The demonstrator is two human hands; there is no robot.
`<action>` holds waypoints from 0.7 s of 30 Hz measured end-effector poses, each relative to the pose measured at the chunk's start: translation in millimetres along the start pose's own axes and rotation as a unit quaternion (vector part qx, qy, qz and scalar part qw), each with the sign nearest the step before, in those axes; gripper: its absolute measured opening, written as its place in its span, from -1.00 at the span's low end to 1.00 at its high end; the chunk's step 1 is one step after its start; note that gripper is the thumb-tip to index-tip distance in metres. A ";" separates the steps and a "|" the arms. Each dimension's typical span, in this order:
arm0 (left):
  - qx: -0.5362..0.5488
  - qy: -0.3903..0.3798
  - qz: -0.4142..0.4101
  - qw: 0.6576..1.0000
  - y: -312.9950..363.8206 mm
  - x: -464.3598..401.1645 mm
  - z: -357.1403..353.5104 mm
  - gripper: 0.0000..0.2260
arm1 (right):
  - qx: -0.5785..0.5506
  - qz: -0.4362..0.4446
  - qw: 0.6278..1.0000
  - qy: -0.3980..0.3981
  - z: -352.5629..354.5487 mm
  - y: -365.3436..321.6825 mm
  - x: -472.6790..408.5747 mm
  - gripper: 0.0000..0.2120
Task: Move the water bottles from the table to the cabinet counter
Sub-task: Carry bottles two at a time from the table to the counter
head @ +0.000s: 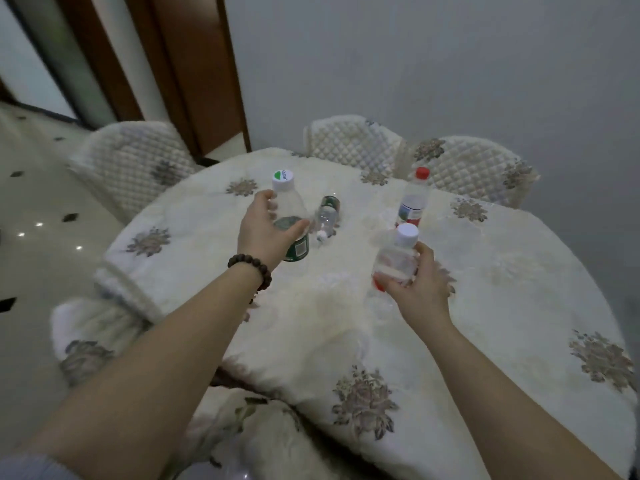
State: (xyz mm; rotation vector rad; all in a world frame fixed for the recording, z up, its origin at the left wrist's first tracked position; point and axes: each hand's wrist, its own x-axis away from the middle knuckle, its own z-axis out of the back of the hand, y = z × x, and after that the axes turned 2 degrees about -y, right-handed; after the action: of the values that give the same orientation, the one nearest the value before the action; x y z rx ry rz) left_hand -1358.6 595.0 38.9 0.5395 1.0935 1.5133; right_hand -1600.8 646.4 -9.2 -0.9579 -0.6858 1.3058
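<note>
Gripping stage | left hand (266,230) wraps green-label bottle (291,216), right hand (420,282) wraps red-label bottle (396,259), both on the table (502,271) | two bottles remain | next: lift, carry to counter, unseen.

4 clear water bottles are showing near the middle of the picture. The green-label bottle (291,216), with its white and green cap, is standing up at center left. Just to its right, the small bottle (326,216) is lying on its side. The red-cap bottle (412,199) is standing further right. Below it, the white-cap bottle (396,258) is tilting a little.
</note>
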 end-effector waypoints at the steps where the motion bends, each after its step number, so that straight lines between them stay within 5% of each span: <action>1: -0.007 0.021 0.006 1.000 -6.2 5.2 22.4 -0.38 | -0.007 0.019 1.000 -0.020 -14.9 -14.5 0.5 -0.26; 21: -0.086 0.382 0.153 0.907 -146.2 158.0 421.7 -0.43 | -0.090 0.275 0.895 -0.340 -356.2 -294.1 132.1 -0.25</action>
State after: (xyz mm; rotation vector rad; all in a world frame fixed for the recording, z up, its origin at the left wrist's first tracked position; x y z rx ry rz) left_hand -979.3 876.3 72.8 -0.0398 1.4850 2.1644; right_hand -1131.3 709.7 70.0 -0.8651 -1.1342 2.1593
